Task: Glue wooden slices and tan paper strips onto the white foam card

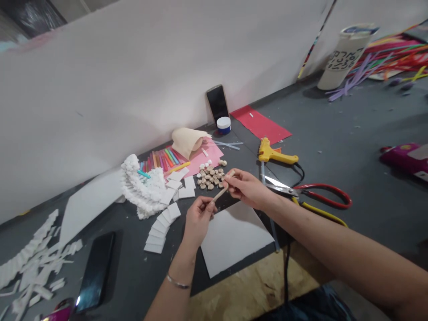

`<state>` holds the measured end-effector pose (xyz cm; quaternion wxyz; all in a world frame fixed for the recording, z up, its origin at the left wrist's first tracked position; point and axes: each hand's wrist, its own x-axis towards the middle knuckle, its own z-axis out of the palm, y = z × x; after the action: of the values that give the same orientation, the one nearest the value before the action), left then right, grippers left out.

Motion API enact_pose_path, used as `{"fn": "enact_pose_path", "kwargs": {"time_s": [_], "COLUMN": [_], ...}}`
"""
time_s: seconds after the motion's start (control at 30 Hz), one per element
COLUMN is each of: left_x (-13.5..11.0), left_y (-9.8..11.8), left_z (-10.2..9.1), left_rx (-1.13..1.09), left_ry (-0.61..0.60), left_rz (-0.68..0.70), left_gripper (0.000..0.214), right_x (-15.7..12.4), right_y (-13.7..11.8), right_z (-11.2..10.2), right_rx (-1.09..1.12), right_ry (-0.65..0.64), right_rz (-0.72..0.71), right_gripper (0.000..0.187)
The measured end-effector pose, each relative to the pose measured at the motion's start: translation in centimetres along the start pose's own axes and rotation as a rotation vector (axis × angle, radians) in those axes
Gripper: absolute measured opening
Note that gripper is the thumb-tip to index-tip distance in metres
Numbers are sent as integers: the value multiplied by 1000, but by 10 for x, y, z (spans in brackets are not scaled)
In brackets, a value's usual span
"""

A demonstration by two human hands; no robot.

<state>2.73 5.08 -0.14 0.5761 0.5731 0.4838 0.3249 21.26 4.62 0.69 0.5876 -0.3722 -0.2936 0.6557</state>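
A thin beige strip (220, 195) is stretched between my two hands, above the table. My left hand (199, 217) pinches its lower end, and my right hand (244, 188) pinches the upper end. Just beyond the fingers lies a cluster of small beige rolled discs (209, 179), with a few white ones at its back. Below my hands is a white square sheet (234, 236), partly covered by my fingers and wrist. A curled beige sheet (185, 140) of similar colour rests behind the discs.
Right of my hands lie a yellow glue gun (272, 154) and red-handled scissors (321, 191). White squares (162, 229), a white fluffy piece (142, 187) and chalk-like sticks (167, 158) sit left. A black phone (96, 269) lies front left; another phone (217, 102) leans on the wall.
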Motion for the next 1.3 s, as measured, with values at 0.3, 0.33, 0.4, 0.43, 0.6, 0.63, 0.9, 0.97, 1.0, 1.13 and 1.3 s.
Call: {"fn": "enact_pose_path", "kwargs": {"time_s": [0.3, 0.33, 0.4, 0.43, 0.6, 0.63, 0.9, 0.97, 1.0, 1.13, 1.3], "left_x": [0, -1, -2, -2, -2, -2, 0, 0, 0, -1, -6], "left_y": [-12, -13, -15, -15, -19, -19, -17, -16, -15, -10, -9], "left_z": [3, 3, 3, 3, 4, 4, 5, 5, 5, 6, 8], "left_rx": [63, 86, 133, 151, 157, 159, 61, 33, 29, 104, 227], "left_ry": [146, 144, 138, 131, 75, 71, 112, 140, 171, 279, 285], "left_rz": [119, 144, 177, 185, 218, 224, 182, 179, 189, 245, 294], "left_gripper": [25, 23, 22, 22, 20, 20, 21, 21, 21, 19, 17], "right_x": [-7, -8, -9, -10, -10, -10, -14, -15, -15, -17, -19], "right_y": [5, 6, 7, 8, 8, 8, 11, 10, 10, 11, 21], "right_z": [-3, -4, -5, -6, -10, -10, -3, 0, 1, 7, 9], "right_rx": [-564, -702, -889, -937, -1015, -1032, -1047, -1037, -1022, -971, -987], "right_ry": [-134, -158, -216, -234, -200, -187, -123, -107, -98, -66, -14], "right_rz": [-87, -127, -169, -169, -181, -188, -233, -222, -212, -178, -197], "right_gripper": [31, 28, 21, 18, 11, 11, 11, 11, 11, 12, 13]}}
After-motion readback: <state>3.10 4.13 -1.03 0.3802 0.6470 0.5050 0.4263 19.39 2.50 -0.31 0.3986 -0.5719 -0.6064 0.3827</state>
